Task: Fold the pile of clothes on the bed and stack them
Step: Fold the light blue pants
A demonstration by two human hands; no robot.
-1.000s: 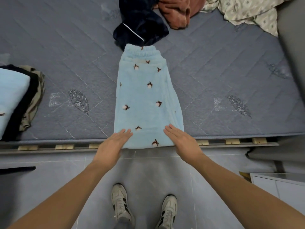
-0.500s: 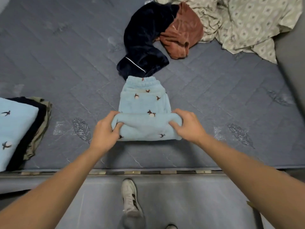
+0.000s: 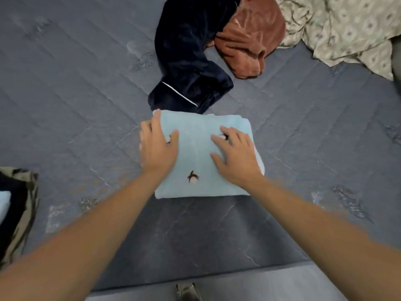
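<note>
Two flat hands, left hand (image 3: 159, 146), right hand (image 3: 235, 154), one folded blue garment (image 3: 201, 157)

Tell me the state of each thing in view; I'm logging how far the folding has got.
Light blue fleece trousers with small dark motifs: folded into a compact rectangle, flat on the mattress.
Left hand: open, pressing on the trousers' left side.
Right hand: open, fingers spread, pressing on the right side.
Navy velvet garment with white piping: unfolded, crumpled.
Rust-brown fleece garment: unfolded, bunched.
Beige patterned garment: unfolded, rumpled.
Stack at left edge: folded, piled.
</note>
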